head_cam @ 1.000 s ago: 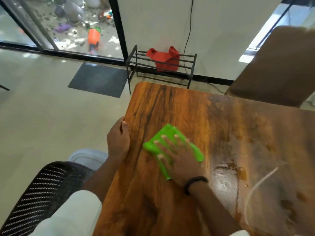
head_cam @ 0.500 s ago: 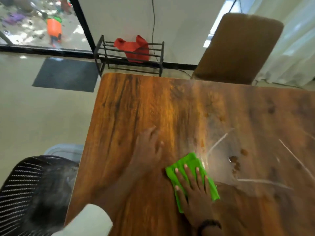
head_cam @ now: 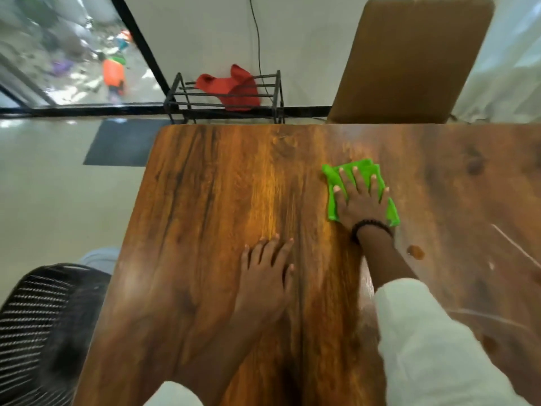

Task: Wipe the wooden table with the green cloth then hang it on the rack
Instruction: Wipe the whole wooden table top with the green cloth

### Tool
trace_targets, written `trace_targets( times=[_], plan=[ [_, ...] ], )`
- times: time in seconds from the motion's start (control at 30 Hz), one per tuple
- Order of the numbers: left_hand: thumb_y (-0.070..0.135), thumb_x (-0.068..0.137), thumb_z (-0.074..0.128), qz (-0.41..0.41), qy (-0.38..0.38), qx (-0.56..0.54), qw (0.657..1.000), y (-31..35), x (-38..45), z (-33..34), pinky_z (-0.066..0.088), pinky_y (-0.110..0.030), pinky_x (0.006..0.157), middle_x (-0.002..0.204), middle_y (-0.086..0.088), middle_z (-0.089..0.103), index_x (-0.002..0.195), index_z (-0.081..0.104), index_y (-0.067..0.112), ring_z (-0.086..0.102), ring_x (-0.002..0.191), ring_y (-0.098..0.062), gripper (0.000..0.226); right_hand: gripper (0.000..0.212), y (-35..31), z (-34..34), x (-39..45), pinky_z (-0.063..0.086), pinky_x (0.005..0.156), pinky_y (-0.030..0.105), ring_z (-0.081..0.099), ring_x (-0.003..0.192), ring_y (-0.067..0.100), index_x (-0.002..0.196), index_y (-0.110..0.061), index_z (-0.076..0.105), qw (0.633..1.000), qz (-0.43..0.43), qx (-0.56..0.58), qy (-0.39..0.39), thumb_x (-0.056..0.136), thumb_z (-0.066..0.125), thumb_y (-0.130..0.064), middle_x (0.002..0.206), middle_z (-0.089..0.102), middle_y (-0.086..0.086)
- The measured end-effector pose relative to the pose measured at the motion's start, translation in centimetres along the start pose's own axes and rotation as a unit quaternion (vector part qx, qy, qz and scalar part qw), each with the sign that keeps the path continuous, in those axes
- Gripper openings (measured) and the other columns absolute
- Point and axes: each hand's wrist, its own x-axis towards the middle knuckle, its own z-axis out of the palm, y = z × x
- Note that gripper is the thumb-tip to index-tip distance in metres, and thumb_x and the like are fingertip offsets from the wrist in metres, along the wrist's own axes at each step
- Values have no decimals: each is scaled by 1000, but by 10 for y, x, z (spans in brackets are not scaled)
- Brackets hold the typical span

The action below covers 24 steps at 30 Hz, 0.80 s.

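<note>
The wooden table (head_cam: pixel 222 200) fills most of the view. A bright green cloth (head_cam: pixel 332 186) lies flat on it, right of centre toward the far edge. My right hand (head_cam: pixel 361 200) presses down on the cloth with fingers spread; the cloth shows around the fingers and at both sides of the palm. My left hand (head_cam: pixel 268 273) rests flat on the bare wood nearer to me, fingers apart, holding nothing. Beyond the table's far edge stands a black metal rack (head_cam: pixel 187 96) on the floor against the wall.
A red cloth (head_cam: pixel 231 86) hangs on the rack. A brown chair back (head_cam: pixel 409 60) stands at the far right edge of the table. A black mesh chair (head_cam: pixel 38 323) is at my lower left. Brown spots (head_cam: pixel 415 252) and streaks mark the right tabletop. A dark mat (head_cam: pixel 117 145) lies on the floor.
My right hand has slid the green cloth away from me, toward the far right of the table. My left hand moved from the table's left edge onto the top.
</note>
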Motion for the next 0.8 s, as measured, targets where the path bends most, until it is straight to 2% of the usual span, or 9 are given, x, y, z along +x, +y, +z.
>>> trace_targets(
  times=[0.07,0.17,0.27,0.33,0.43,0.53,0.63,0.73,0.8],
  plan=[
    [44,99,28,-16,7,12,1000,3,2,2,15,-51,118,153,5,30,146,27,37,22,142,-18,47,53,5,6,-16,-5,119,55,-3,150,29,152,-47,4,999,-37,-11,6,101,16,-55,164,1,-10],
    [46,96,34,-48,6,46,998,15,10,0,25,-56,112,148,-1,40,141,36,32,33,136,-27,47,55,26,21,-111,0,119,54,-2,150,31,152,-47,4,996,-91,-14,1,100,18,-54,163,3,-9],
    [49,94,38,-67,-6,86,994,31,14,1,31,-61,106,142,-11,44,142,36,34,40,127,-38,50,54,61,26,-228,-1,118,52,-11,149,27,150,-51,-2,993,-104,-12,-50,100,18,-55,163,-5,-14],
    [50,94,39,-82,-1,87,993,45,16,4,28,-63,106,141,-14,42,144,34,36,38,127,-41,52,53,80,23,-267,0,117,51,-11,150,24,149,-53,-2,993,-99,-18,-59,100,17,-57,161,-6,-19],
    [47,96,36,-33,-16,69,997,82,19,15,22,-63,111,146,-9,37,145,30,37,33,134,-35,51,51,95,12,-233,-3,120,51,-17,148,21,147,-57,-4,995,-88,4,-54,101,17,-57,160,-10,-22],
    [45,99,31,-20,-34,50,998,104,19,28,17,-62,114,152,-7,28,148,20,38,20,142,-36,51,53,105,-2,-142,-1,120,54,-6,150,26,151,-50,5,1000,-16,7,18,99,14,-58,162,1,-14],
    [49,100,26,-12,-29,59,998,102,16,34,14,-62,115,154,-6,23,150,13,39,14,144,-38,53,53,121,-19,-63,-6,119,53,-3,150,26,152,-48,8,999,29,14,23,100,17,-58,163,4,-12],
    [51,99,25,0,-26,73,997,97,16,35,15,-62,115,153,-7,24,151,9,40,15,143,-38,55,53,122,-21,-54,-8,119,52,-4,150,27,152,-48,7,999,16,12,30,101,20,-56,164,3,-12],
    [51,99,27,-3,-28,81,996,97,17,37,16,-63,114,152,-8,26,151,12,39,17,142,-40,56,53,117,-11,-93,-8,119,53,-4,150,29,152,-47,6,999,-25,7,25,102,20,-54,164,2,-10]
  ],
)
